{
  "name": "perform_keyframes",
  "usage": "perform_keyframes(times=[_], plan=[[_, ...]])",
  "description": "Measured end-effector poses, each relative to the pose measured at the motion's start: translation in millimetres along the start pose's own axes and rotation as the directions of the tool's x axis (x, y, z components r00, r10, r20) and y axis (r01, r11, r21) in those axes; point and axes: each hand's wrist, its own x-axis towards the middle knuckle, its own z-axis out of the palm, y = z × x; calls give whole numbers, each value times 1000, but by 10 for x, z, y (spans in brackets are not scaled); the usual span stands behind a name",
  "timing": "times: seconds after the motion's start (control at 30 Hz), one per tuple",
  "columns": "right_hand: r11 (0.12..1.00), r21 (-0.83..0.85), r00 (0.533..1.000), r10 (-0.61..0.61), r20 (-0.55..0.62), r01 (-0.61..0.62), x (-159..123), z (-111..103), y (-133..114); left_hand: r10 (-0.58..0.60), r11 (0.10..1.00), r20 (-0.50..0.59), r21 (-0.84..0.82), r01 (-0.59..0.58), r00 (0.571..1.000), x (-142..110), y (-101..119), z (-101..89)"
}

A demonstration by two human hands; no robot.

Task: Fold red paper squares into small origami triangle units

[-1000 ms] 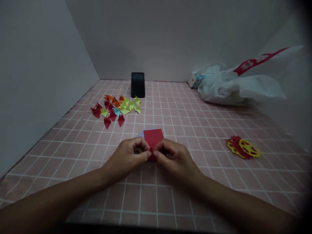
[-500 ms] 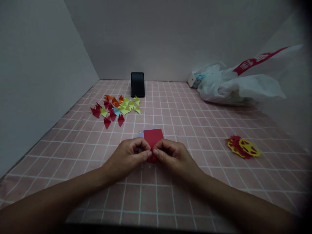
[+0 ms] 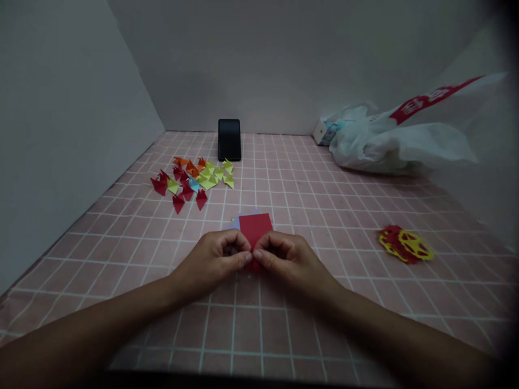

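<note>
A small red sheet of paper [image 3: 256, 225] is pinched between my two hands at the middle of the table. My left hand [image 3: 221, 254] closes thumb and forefinger on its left lower part. From the other side my right hand [image 3: 286, 254] grips it the same way, the two thumb tips almost touching. The paper's lower end shows below the thumbs; its folds are partly hidden by my fingers. Behind it, a pale lilac sheet [image 3: 235, 223] peeks out at the left.
Several folded paper pieces [image 3: 190, 181] in red, orange, yellow and blue lie at the far left. A black phone-like device [image 3: 229, 140] stands behind them. Red and yellow paper cut-outs [image 3: 406, 245] lie at right. A white plastic bag [image 3: 377, 146] and a small box [image 3: 322, 132] sit at back right.
Both hands stay almost still on the red paper; the right thumb has shifted very slightly left.
</note>
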Motion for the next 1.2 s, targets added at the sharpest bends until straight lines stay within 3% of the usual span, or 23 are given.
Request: perform_keyframes(times=[0.4,0.73,1.2], plan=[[980,-184,994,-91,-61,78,-50,26,-4,-5,1000,42,2,5,999,-10,-25,19],[1000,11,999,-14,32,13,-17,-7,1,-13,1000,6,1,13,1000,2,-8,16],[998,-61,999,-21,32,23,-11,0,8,85,990,14,108,-86,996,-20,-60,23]])
